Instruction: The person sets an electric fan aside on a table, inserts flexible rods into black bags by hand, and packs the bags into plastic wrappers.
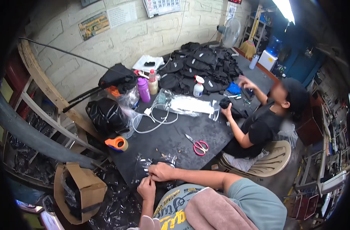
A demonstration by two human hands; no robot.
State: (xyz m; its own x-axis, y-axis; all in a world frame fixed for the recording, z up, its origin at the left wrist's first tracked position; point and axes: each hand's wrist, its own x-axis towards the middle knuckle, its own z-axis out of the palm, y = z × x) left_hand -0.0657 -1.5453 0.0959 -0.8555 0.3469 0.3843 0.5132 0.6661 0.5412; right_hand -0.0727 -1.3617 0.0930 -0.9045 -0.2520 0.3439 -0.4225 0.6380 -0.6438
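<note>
My left hand [147, 188] and my right hand [162, 171] meet at the near edge of the dark table [171, 138]. Both have their fingers closed in a pinch, fingertips close together. Whatever they pinch is too small to make out. Just beyond them lies shiny clear plastic [143, 163] with dark contents, partly covered by my right hand. Red-handled scissors [200, 147] rest slightly spread on the table, farther off to the right. To the left is an orange tape dispenser [117, 143] with a roll in it.
Across the table, a co-worker [265, 119] sits holding a black item [224, 102]. Black pouches [205, 63] are heaped at the back near a spray bottle [198, 86], a purple bottle [144, 90] and a clear plastic bag [190, 104]. An open cardboard box [86, 184] stands at lower left.
</note>
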